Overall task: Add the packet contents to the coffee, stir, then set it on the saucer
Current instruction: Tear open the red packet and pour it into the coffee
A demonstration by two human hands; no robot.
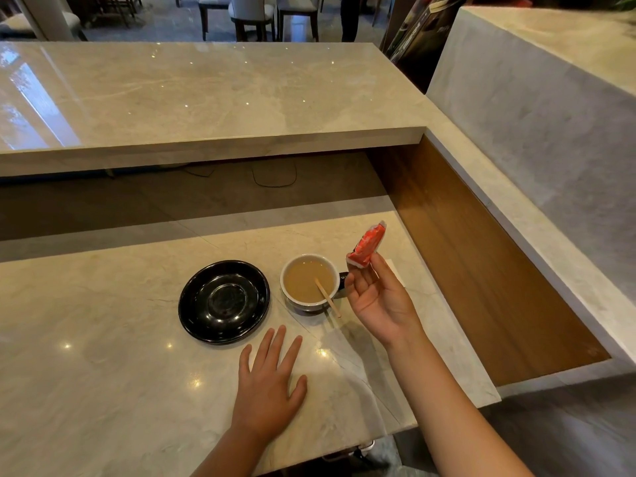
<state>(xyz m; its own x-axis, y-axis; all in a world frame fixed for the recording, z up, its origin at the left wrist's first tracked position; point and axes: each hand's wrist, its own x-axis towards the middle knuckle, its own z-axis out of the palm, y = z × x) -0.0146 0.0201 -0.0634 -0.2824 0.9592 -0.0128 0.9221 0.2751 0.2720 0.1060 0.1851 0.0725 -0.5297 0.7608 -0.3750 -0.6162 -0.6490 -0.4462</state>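
A white cup of light-brown coffee (308, 280) stands on the marble counter, with a wooden stir stick (327, 297) leaning in it over the near rim. To its left lies an empty black saucer (223, 301). My right hand (378, 297) is raised just right of the cup, palm up, pinching a red and white packet (366, 246) between thumb and fingertips. The packet stands upright, to the right of the cup and above the level of its rim. My left hand (270, 380) rests flat on the counter in front of the saucer and cup, fingers spread.
A white paper napkin (395, 270) lies behind my right hand, beside a dark object partly hidden by the cup. A higher marble shelf (206, 98) runs across the back. A wooden recess (481, 253) drops away right of the counter edge.
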